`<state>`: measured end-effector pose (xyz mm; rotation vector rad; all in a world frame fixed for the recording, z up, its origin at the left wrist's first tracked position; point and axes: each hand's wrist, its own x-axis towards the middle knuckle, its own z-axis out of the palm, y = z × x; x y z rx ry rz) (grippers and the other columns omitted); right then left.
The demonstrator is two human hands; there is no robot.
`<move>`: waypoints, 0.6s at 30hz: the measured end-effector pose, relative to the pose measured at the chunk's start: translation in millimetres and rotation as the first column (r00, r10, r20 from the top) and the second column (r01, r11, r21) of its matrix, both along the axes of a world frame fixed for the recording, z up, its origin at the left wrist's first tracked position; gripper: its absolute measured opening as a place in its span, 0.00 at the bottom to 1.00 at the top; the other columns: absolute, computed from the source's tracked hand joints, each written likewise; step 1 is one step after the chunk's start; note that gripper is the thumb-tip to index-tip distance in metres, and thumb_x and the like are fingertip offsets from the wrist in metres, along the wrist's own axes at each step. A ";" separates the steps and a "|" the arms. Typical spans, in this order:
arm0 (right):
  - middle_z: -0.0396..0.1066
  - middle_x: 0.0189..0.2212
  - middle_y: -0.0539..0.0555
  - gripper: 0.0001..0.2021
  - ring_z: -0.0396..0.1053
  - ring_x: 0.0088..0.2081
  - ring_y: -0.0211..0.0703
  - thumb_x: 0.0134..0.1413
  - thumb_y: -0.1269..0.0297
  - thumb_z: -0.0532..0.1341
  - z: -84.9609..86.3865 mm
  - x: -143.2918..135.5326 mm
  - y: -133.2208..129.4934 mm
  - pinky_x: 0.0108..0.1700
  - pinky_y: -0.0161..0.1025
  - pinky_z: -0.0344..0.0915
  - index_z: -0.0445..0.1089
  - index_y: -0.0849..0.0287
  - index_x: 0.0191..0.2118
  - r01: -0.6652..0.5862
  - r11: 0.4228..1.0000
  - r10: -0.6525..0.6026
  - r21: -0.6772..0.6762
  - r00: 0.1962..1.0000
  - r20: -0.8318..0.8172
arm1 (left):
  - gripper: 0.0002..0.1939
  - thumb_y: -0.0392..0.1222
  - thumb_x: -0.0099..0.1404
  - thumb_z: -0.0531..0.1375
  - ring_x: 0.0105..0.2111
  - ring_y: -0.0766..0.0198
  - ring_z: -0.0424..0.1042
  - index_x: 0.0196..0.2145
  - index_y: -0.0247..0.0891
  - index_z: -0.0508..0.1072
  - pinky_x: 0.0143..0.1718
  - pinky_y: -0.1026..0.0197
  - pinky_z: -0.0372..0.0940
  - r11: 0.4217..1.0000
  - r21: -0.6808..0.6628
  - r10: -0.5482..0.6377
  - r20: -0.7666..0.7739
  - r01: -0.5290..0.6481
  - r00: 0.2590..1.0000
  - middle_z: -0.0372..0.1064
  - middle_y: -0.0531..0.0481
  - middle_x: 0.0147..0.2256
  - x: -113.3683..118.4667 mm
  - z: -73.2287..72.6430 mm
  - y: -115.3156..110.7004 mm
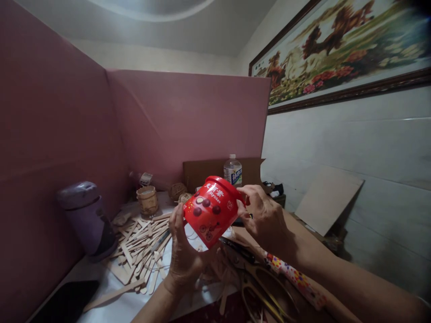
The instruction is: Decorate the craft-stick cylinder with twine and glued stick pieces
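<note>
A red plastic tub (pixel 213 208) with white lettering and pictures of round chocolates is held tilted above the table. My left hand (pixel 185 253) cups its left side and lower edge, with the thumb underneath. On the other side my right hand (pixel 264 215) pinches the tub near its rim. Below the tub lie scissors (pixel 256 280) with gold-coloured handles, and a flower-patterned strip (pixel 296 280) runs beside them. Many flat wooden sticks (pixel 141 246) are heaped to the left of my left hand. The inside of the tub is hidden.
A purple flask (pixel 85 220) stands at the left, near a small wooden cup (pixel 147 201). Twine balls (pixel 178 193) and a clear bottle (pixel 232 170) are at the back before cardboard (pixel 202 170). A dark flat object (pixel 65 300) lies front left. Pink panels (pixel 188 116) enclose the table.
</note>
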<state>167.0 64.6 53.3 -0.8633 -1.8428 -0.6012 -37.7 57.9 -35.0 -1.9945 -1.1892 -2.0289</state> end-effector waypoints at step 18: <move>0.71 0.49 0.57 0.14 0.70 0.49 0.45 0.61 0.69 0.56 13.1 -14.2 -11.1 0.51 0.44 0.67 0.64 0.57 0.53 -0.556 0.761 0.386 -0.335 0.802 -0.456 | 0.62 0.49 0.47 0.71 0.61 0.43 0.57 0.67 0.50 0.34 0.61 0.41 0.53 0.870 -0.242 -0.347 0.314 0.429 0.883 0.50 0.39 0.64 9.6 2.6 -12.4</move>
